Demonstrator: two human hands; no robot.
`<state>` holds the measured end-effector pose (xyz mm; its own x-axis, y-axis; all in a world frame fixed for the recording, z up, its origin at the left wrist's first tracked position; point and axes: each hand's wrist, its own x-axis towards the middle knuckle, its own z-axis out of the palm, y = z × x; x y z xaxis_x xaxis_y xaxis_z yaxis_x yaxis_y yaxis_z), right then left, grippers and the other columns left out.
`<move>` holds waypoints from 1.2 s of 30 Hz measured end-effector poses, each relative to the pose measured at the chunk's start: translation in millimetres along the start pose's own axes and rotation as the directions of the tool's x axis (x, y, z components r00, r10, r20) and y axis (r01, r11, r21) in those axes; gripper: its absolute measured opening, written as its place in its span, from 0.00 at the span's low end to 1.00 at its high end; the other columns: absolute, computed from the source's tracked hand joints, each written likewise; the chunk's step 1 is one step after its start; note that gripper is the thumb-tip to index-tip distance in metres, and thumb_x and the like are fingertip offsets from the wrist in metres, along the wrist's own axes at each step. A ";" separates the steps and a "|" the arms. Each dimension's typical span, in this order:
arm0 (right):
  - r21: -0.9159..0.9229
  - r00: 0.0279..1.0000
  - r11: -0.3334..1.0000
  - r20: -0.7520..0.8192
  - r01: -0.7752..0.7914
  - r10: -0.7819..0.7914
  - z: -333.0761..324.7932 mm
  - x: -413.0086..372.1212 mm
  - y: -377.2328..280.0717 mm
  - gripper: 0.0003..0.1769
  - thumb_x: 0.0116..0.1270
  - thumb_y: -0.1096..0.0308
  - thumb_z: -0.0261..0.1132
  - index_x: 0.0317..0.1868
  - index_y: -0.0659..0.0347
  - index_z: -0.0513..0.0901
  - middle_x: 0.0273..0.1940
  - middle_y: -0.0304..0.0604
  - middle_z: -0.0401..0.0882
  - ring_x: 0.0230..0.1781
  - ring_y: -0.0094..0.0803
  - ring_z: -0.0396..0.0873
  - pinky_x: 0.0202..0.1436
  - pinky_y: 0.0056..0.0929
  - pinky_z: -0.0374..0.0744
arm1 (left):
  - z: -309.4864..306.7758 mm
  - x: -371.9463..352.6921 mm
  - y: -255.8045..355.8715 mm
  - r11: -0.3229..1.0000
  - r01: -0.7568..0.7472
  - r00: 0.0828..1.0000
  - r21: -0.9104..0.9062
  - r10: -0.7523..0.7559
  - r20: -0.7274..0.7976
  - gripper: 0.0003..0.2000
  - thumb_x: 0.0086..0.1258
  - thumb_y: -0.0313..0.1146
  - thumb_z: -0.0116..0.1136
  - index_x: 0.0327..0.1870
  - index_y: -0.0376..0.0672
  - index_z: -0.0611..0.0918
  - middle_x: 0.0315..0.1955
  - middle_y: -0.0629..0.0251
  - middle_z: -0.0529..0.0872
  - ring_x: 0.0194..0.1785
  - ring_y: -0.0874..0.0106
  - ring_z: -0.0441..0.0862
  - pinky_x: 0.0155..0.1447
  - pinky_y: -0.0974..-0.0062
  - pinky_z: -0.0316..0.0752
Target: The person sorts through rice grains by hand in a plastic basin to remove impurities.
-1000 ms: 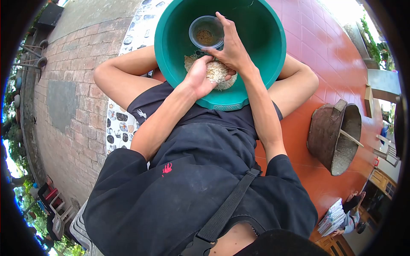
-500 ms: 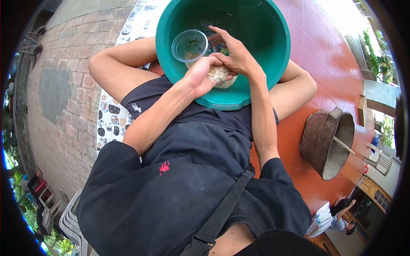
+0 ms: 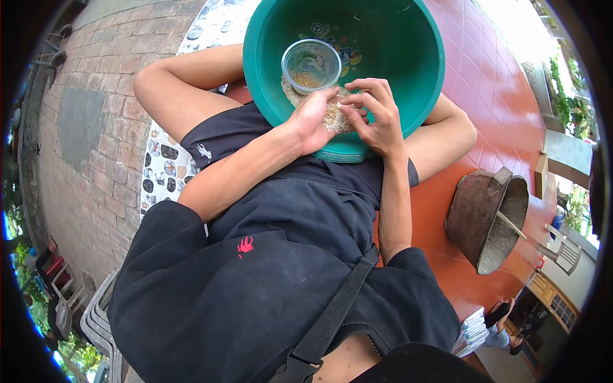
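A large green plastic basin (image 3: 408, 76) rests between the wearer's legs, tipped so that its inside shows. My left hand (image 3: 311, 121) is cupped, palm up, inside the near rim, with pale rice grains (image 3: 334, 120) in it. Over that palm, my right hand (image 3: 377, 115) curls its thumb and forefinger close together at the grains; anything between the tips is too small to make out. A clear round plastic tub (image 3: 311, 64) with tan grains in its bottom stands just beyond my left hand. More pale grains lie around the tub on the basin's floor, partly hidden by my hands.
To the right, a dark worn bucket (image 3: 479, 217) with a stick in it lies on the red tiled floor (image 3: 415, 223). Brick paving (image 3: 115, 57) and a pebble-patterned strip (image 3: 163, 166) run along the left. Stacked chairs (image 3: 102, 319) stand lower left. Another person (image 3: 501, 332) is at far right.
My right hand has drawn back from beside the tub to over my left palm, its fingers now curled. The basin and tub appear shifted right in view, and the tan grains show more clearly.
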<state>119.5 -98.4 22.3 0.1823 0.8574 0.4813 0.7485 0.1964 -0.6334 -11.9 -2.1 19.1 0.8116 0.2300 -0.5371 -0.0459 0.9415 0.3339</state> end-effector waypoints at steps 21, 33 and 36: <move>-0.048 0.990 0.999 0.139 0.000 0.006 4.2 3.5 4.7 0.12 0.53 0.67 0.77 0.37 0.59 0.85 0.53 0.41 0.82 0.56 0.43 0.77 0.56 0.39 0.80 | 9.7 3.7 1.4 0.980 -0.004 0.999 0.197 0.013 -0.043 0.11 0.82 0.35 0.36 0.52 0.48 0.75 0.40 0.72 0.78 0.43 0.79 0.77 0.47 0.71 0.77; 0.055 0.991 0.998 0.130 -0.036 0.029 4.1 3.6 5.2 0.08 0.55 0.75 0.74 0.36 0.61 0.86 0.53 0.40 0.83 0.56 0.42 0.77 0.55 0.37 0.80 | 3.3 10.0 -1.7 0.981 0.024 0.999 0.191 -0.019 -0.027 0.12 0.81 0.35 0.38 0.51 0.44 0.77 0.42 0.67 0.82 0.44 0.75 0.81 0.48 0.66 0.80; 0.177 0.991 0.978 0.097 -0.106 0.089 0.9 2.6 6.8 0.06 0.58 0.79 0.71 0.36 0.62 0.86 0.49 0.43 0.84 0.51 0.39 0.80 0.52 0.35 0.81 | -7.5 16.9 -2.0 0.977 0.018 0.995 0.212 -0.039 0.093 0.13 0.82 0.36 0.37 0.52 0.43 0.77 0.44 0.63 0.83 0.47 0.70 0.84 0.49 0.63 0.83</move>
<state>124.5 -94.4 18.7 0.1854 0.9138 0.3614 0.5999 0.1860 -0.7782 -2.4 1.8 3.6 0.8634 0.1694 -0.4753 0.0935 0.8719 0.4806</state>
